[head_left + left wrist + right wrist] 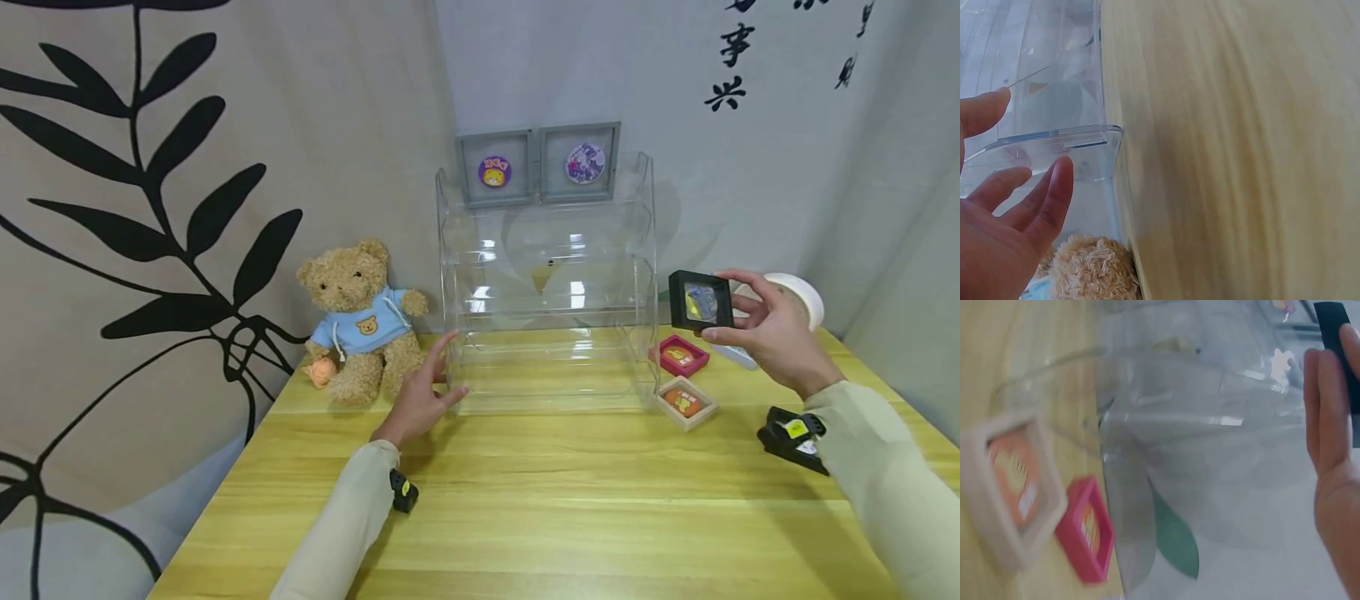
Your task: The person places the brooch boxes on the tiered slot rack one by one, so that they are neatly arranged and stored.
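Note:
In the head view, my right hand [783, 337] pinches a small black display frame [701, 301] with a yellow and blue round badge inside. The frame is raised just right of a clear tiered acrylic display rack [547, 358]. In the right wrist view, only an edge of the black frame [1337, 337] shows beside the fingers. At the rack's lower left corner is my left hand [420, 400], thumb and fingers spread. The left wrist view shows them on either side of the rack's clear side edge [1054, 134]; whether they touch it I cannot tell.
Two grey frames [495, 202] with badges stand on the rack's top tier. Right of the rack lie a pink frame [684, 357] and a beige frame [686, 403]. A teddy bear [360, 325] sits left. A black object [787, 450] and white round item [806, 296] are right.

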Available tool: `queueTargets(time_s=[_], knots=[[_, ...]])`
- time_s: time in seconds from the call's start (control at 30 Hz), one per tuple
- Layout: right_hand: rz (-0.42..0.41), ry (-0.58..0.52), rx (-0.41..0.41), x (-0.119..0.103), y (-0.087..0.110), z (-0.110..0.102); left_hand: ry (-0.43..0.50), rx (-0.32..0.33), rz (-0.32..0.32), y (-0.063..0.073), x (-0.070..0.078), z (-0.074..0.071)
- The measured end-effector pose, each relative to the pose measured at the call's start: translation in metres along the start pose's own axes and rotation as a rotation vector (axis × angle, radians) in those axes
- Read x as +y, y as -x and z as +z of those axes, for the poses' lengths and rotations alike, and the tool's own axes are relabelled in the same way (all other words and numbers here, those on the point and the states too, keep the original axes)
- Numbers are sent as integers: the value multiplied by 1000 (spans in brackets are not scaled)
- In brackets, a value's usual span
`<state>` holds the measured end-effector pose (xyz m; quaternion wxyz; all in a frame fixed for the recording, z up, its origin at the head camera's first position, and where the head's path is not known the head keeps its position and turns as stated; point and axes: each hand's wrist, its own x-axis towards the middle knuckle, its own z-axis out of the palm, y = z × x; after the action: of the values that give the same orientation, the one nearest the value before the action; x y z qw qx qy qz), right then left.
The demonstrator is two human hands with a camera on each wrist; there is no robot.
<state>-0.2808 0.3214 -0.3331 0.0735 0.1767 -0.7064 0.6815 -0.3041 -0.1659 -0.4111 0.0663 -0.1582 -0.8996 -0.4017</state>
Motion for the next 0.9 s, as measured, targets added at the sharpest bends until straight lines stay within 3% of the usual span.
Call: queueTargets(time_s=[0.13,0.27,0.43,0.67,0.9], knots=[[-12,-291,-136,-4,-8,9,0,4,-2,0,0,0],[-15,-350,-202,-8,-16,17,5,5,1,0,0,0],[33,-172,-143,-21,-32,32,10,3,7,1,1,-1],[5,229,21,-45,-60,59,5,-3,18,-1,3,-3],[-109,318,45,-58,-93,85,17,-10,6,0,2,-2]])
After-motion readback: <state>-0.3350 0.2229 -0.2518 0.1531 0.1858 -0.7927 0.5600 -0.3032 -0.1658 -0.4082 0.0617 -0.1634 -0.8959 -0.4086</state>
